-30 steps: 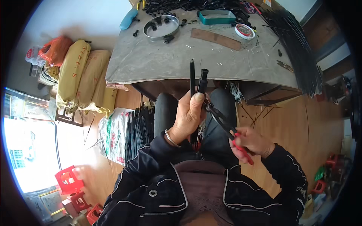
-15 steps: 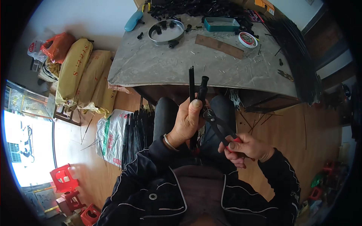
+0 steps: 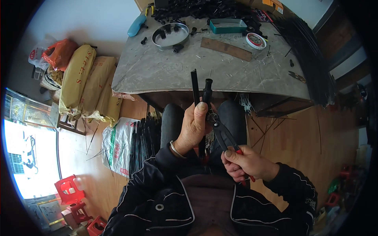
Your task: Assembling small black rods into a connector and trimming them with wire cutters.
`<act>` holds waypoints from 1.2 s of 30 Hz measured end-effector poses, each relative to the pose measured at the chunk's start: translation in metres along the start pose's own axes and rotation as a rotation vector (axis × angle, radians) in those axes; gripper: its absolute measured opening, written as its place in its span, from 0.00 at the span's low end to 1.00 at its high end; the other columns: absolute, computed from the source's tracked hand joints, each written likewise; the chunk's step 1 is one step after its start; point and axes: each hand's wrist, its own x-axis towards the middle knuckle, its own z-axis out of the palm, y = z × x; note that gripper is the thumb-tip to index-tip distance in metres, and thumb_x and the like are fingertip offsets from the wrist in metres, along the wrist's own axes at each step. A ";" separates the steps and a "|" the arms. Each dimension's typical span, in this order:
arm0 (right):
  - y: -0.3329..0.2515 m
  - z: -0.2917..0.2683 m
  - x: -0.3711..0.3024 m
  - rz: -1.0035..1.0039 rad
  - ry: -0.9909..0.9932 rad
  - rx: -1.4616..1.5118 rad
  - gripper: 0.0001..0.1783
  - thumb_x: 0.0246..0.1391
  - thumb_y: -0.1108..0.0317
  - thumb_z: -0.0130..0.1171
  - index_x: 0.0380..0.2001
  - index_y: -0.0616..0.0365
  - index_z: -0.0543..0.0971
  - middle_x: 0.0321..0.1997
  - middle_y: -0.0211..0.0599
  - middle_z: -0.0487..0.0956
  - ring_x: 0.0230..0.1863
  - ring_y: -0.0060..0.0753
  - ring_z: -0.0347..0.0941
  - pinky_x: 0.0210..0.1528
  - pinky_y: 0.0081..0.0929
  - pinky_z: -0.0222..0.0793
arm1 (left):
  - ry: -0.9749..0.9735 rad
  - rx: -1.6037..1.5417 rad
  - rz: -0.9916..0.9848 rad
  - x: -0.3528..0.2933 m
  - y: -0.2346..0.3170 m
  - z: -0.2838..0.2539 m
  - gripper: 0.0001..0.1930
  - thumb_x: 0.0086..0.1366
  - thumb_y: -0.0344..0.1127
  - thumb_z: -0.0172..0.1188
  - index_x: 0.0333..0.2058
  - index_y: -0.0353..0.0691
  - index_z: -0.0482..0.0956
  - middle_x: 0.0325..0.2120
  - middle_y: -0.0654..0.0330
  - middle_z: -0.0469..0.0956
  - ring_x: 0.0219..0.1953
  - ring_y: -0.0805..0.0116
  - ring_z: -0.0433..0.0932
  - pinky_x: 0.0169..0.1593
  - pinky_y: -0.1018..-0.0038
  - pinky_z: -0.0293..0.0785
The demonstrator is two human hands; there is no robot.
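My left hand [image 3: 193,126] is closed, the thumb pressed on a black tubular fitting [image 3: 207,89] with a flared top. A thin black rod [image 3: 194,86] stands upright beside the fitting in the same grip. The fingers of my right hand [image 3: 249,162] are wrapped round the red handles of black pincers [image 3: 221,133]. Their jaws reach the lower part of the fitting, right by my left hand. Exactly what lies between the jaws is too small to make out.
Ahead stands a grey table [image 3: 157,70] with a round metal tray [image 3: 170,45], a teal tray [image 3: 228,31], a flat wooden strip [image 3: 226,48] and heaped black parts [image 3: 208,10]. Bundled black rods [image 3: 143,135] lie left of my legs. Yellow sacks [image 3: 76,78] lean at the left wall.
The pincers' handles have come closer together in my right hand, which has shifted slightly left and down. My left hand has moved slightly left with the rod and fitting.
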 end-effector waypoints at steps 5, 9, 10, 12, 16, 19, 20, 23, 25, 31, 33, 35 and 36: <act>-0.020 -0.008 -0.009 -0.008 0.031 -0.100 0.18 0.66 0.54 0.46 0.34 0.60 0.68 0.18 0.24 0.61 0.16 0.15 0.57 0.19 0.18 0.60 | 0.008 0.003 -0.021 0.003 0.000 -0.003 0.27 0.69 0.61 0.42 0.32 0.39 0.71 0.16 0.69 0.66 0.14 0.84 0.62 0.16 0.83 0.55; -0.048 -0.008 -0.030 0.051 0.087 -0.279 0.18 0.65 0.54 0.48 0.35 0.61 0.68 0.18 0.23 0.64 0.18 0.14 0.61 0.20 0.20 0.63 | -0.005 0.007 -0.030 0.002 0.000 0.007 0.27 0.69 0.61 0.42 0.33 0.40 0.71 0.16 0.70 0.65 0.13 0.83 0.61 0.17 0.83 0.55; -0.063 -0.002 -0.035 0.147 0.189 -0.507 0.16 0.65 0.56 0.48 0.34 0.61 0.68 0.18 0.27 0.66 0.17 0.18 0.64 0.20 0.24 0.65 | -0.006 0.018 -0.034 0.001 0.000 0.009 0.27 0.69 0.61 0.42 0.33 0.40 0.71 0.16 0.70 0.65 0.13 0.83 0.61 0.17 0.83 0.55; -0.071 -0.001 -0.040 0.235 0.296 -0.722 0.15 0.65 0.59 0.49 0.34 0.61 0.68 0.17 0.31 0.69 0.16 0.23 0.67 0.20 0.27 0.66 | -0.005 0.008 -0.051 0.000 0.001 0.013 0.27 0.68 0.61 0.43 0.33 0.40 0.71 0.15 0.71 0.63 0.13 0.83 0.60 0.17 0.83 0.54; -0.072 -0.001 -0.046 -0.290 0.553 -1.786 0.08 0.58 0.69 0.52 0.33 0.62 0.66 0.18 0.48 0.72 0.23 0.44 0.74 0.26 0.36 0.70 | -0.026 0.045 -0.003 0.002 -0.001 0.014 0.27 0.68 0.61 0.43 0.34 0.39 0.71 0.14 0.71 0.62 0.13 0.84 0.59 0.17 0.83 0.53; -0.056 -0.011 -0.035 -0.392 0.712 -1.970 0.08 0.53 0.74 0.54 0.32 0.63 0.66 0.21 0.50 0.73 0.25 0.48 0.75 0.26 0.39 0.70 | 0.009 0.017 -0.041 0.006 0.001 0.014 0.27 0.68 0.62 0.43 0.36 0.39 0.71 0.13 0.71 0.61 0.13 0.84 0.59 0.17 0.83 0.52; -0.050 -0.016 -0.032 -0.512 0.761 -1.957 0.09 0.50 0.75 0.55 0.32 0.63 0.66 0.23 0.49 0.74 0.24 0.47 0.75 0.25 0.38 0.69 | -0.016 -0.035 -0.056 0.006 0.001 0.011 0.27 0.68 0.62 0.44 0.36 0.39 0.72 0.12 0.71 0.61 0.12 0.83 0.59 0.17 0.83 0.52; -0.053 -0.017 -0.036 -0.659 0.827 -1.608 0.14 0.49 0.77 0.59 0.34 0.59 0.64 0.27 0.50 0.74 0.30 0.51 0.75 0.29 0.43 0.67 | -0.033 -0.085 -0.049 0.011 0.004 0.006 0.29 0.68 0.63 0.41 0.37 0.38 0.71 0.12 0.70 0.60 0.12 0.82 0.58 0.16 0.82 0.53; -0.060 -0.020 -0.037 -0.566 0.896 -1.528 0.16 0.45 0.78 0.61 0.32 0.57 0.64 0.28 0.47 0.73 0.29 0.50 0.74 0.29 0.41 0.67 | -0.038 -0.083 -0.031 0.012 0.002 0.003 0.30 0.68 0.64 0.39 0.38 0.37 0.69 0.11 0.69 0.59 0.11 0.81 0.57 0.15 0.81 0.54; -0.076 -0.031 -0.033 -0.958 0.909 -1.766 0.21 0.37 0.84 0.62 0.29 0.56 0.62 0.25 0.39 0.67 0.29 0.45 0.70 0.31 0.39 0.64 | -0.016 -0.063 -0.106 0.013 -0.001 0.007 0.27 0.67 0.64 0.43 0.35 0.41 0.66 0.12 0.68 0.60 0.11 0.80 0.56 0.14 0.80 0.53; -0.080 -0.034 -0.029 -0.998 0.883 -1.792 0.21 0.36 0.84 0.62 0.29 0.56 0.62 0.25 0.39 0.67 0.28 0.45 0.70 0.30 0.39 0.64 | 0.007 -0.038 -0.128 0.013 0.002 0.008 0.26 0.67 0.63 0.44 0.36 0.42 0.67 0.12 0.67 0.60 0.11 0.79 0.56 0.14 0.80 0.53; -0.081 -0.042 -0.025 -1.028 0.867 -1.815 0.21 0.36 0.84 0.63 0.29 0.56 0.63 0.24 0.39 0.67 0.27 0.45 0.70 0.29 0.38 0.64 | 0.001 -0.052 -0.152 0.014 0.001 0.008 0.26 0.67 0.63 0.43 0.36 0.42 0.67 0.12 0.67 0.60 0.11 0.80 0.55 0.15 0.80 0.53; -0.081 -0.047 -0.022 -1.026 0.785 -1.782 0.20 0.37 0.84 0.63 0.29 0.57 0.63 0.24 0.39 0.67 0.26 0.44 0.70 0.28 0.37 0.65 | -0.004 -0.067 -0.173 0.014 0.000 0.007 0.26 0.67 0.64 0.43 0.36 0.42 0.67 0.12 0.67 0.60 0.11 0.80 0.55 0.15 0.80 0.53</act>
